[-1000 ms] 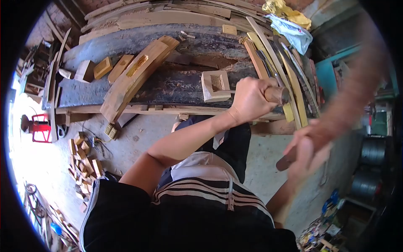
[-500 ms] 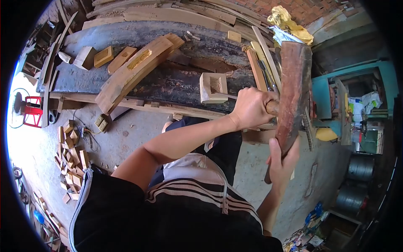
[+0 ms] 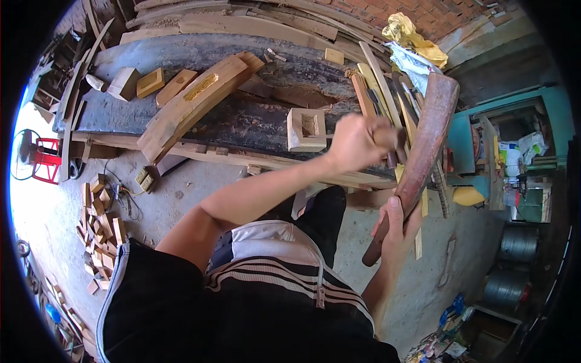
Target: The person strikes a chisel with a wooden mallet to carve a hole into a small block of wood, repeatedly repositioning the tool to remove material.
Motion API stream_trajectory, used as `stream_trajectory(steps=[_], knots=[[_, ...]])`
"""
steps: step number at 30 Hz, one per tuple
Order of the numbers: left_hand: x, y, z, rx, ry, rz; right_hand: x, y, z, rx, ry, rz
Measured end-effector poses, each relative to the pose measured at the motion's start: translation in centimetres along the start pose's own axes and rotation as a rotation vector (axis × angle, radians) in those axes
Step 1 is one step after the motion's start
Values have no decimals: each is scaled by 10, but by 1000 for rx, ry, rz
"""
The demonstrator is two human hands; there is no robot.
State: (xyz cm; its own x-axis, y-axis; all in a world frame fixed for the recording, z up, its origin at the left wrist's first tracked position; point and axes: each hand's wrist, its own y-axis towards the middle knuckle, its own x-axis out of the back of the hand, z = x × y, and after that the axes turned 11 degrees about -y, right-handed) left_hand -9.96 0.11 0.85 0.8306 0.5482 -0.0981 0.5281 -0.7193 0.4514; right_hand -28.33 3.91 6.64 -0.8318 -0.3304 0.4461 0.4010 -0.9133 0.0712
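My left hand (image 3: 356, 147), slightly smeared by motion, is closed round a chisel (image 3: 385, 137). Its round wooden end pokes out of the fist, while the blade is hidden. The fist is just right of a pale wooden block (image 3: 295, 130) with a rectangular recess, lying near the bench's front edge. In my right hand (image 3: 398, 225) is a dark wooden mallet (image 3: 431, 130), gripped by its narrow lower part. Its thick upper end tilts to the right, apart from the chisel.
The dark slab bench (image 3: 242, 130) carries a long curved piece of wood (image 3: 175, 121) with a mortise and several small blocks (image 3: 124, 83). Chisels and slats (image 3: 387, 91) lie at its right end. Offcuts (image 3: 100, 224) are heaped on the floor by a red stand (image 3: 48, 158).
The mallet's thick end has swung right, away from the chisel, and its lower end has moved left. My left hand has turned slightly with the chisel, and its blade no longer shows.
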Motion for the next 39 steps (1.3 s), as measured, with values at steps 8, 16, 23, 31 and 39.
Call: stream_trajectory(steps=[8, 16, 23, 31, 39], knots=[[65, 63, -6, 205, -391, -252, 2, -11, -4, -48, 13, -27], [47, 28, -14, 153, -292, -109, 0, -13, -12, -98, 21, -6], [15, -3, 2, -96, -82, -15, 3, -9, 8, 43, 5, -118], [5, -35, 0, -156, 23, 41, -8, 0, 7, 327, -401, -40], [9, -35, -4, -110, -43, 59, 12, -13, 26, 255, 98, -241]])
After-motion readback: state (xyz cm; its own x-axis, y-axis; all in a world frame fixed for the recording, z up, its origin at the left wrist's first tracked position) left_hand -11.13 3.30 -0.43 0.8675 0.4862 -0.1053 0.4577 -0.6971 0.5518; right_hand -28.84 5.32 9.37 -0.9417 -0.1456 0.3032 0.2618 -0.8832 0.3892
